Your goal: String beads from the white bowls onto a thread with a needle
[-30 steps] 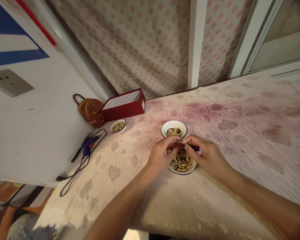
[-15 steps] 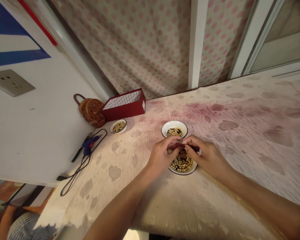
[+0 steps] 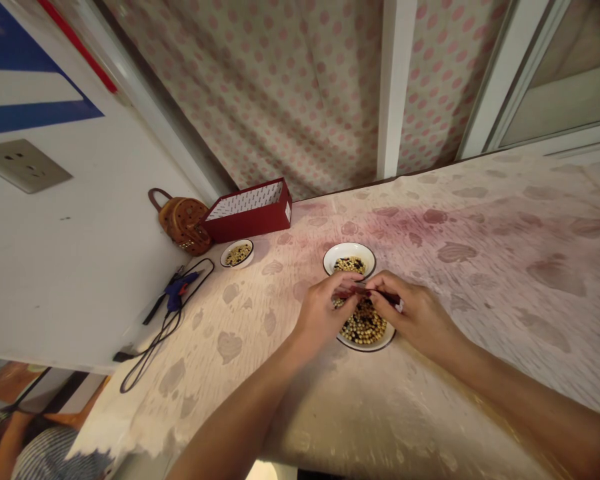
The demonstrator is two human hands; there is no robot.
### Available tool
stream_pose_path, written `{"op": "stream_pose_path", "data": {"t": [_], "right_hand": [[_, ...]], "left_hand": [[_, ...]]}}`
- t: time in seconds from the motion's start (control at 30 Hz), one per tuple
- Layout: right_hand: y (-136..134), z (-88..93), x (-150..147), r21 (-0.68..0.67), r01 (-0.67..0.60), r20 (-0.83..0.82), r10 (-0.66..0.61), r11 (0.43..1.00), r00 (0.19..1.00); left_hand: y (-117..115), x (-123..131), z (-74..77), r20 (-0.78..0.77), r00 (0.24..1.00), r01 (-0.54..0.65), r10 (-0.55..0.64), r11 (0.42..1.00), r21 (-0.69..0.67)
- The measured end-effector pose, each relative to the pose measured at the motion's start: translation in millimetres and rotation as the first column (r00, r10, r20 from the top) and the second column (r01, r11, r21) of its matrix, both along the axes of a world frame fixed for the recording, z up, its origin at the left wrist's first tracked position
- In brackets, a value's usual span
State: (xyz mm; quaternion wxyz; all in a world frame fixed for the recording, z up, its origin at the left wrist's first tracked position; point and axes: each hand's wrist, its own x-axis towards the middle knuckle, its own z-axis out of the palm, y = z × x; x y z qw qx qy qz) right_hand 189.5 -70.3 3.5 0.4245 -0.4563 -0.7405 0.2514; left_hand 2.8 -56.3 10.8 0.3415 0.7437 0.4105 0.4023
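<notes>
1. At the far left, a wall socket is set in the white wall, below a blue-and-white panel.
2. At the near left, beyond the table's edge, part of another person shows: an arm and striped clothing.
3. On the left of the table lies a blue glue gun, its dark cable looping toward the near side.
4. Farther off, a brown bag with a handle leans by the wall, just beside the left end of an open red box with a patterned white lining.
5. On the near side of that box stands a small bowl of pale and black bits.
6. The left hand has its thumb and forefinger drawn narrow, pinching the left end of a slender dark-red thing; what it is, I cannot tell.
7. That thing is held above the near bowl, which is full of yellowish and black bead-like pieces. Just beyond, a far bowl holds a smaller heap of similar pieces.
8. The right hand grips the same thing from the right, thumb and fingers closed around it.
9. Farther right stretches the leaf-patterned tablecloth, stained pink toward its far side.
</notes>
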Motion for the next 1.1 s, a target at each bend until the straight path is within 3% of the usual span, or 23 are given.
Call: {"op": "stream_pose_path", "data": {"t": [0.2,0.53,0.73,0.93,1.0,1.1], "right_hand": [[0.6,0.1,0.4,-0.016,-0.005,0.001,0.005,1.000,1.000],[-0.6,-0.8,5.4,-0.004,0.163,0.004,-0.163,0.987,0.987],[0.6,-2.9,5.8,0.036,0.188,-0.015,-0.188,0.981,0.982],[1.9,-6.1,5.5,0.009,0.189,-0.023,-0.189,0.982,0.982],[1.9,-4.7,5.4,0.006,0.188,-0.030,-0.188,0.982,0.982],[1.4,-1.8,5.7,0.006,0.180,-0.030,-0.180,0.984,0.983]], "left_hand": [[0.4,0.3,-0.9,-0.009,1.000,0.000,0.001,1.000,0.013],[1.6,-2.6,-4.4,-0.050,0.999,-0.003,0.002,1.000,-0.009],[13.8,-3.7,0.1,-0.071,0.995,-0.062,0.068,0.995,0.078],[48.0,0.0,1.4,-0.211,0.968,-0.111,0.134,0.987,0.120],[47.6,1.3,4.3,-0.275,0.949,-0.113,0.156,0.980,0.164],[28.9,-0.6,16.0,-0.399,0.895,-0.116,0.200,0.967,0.226]]}}
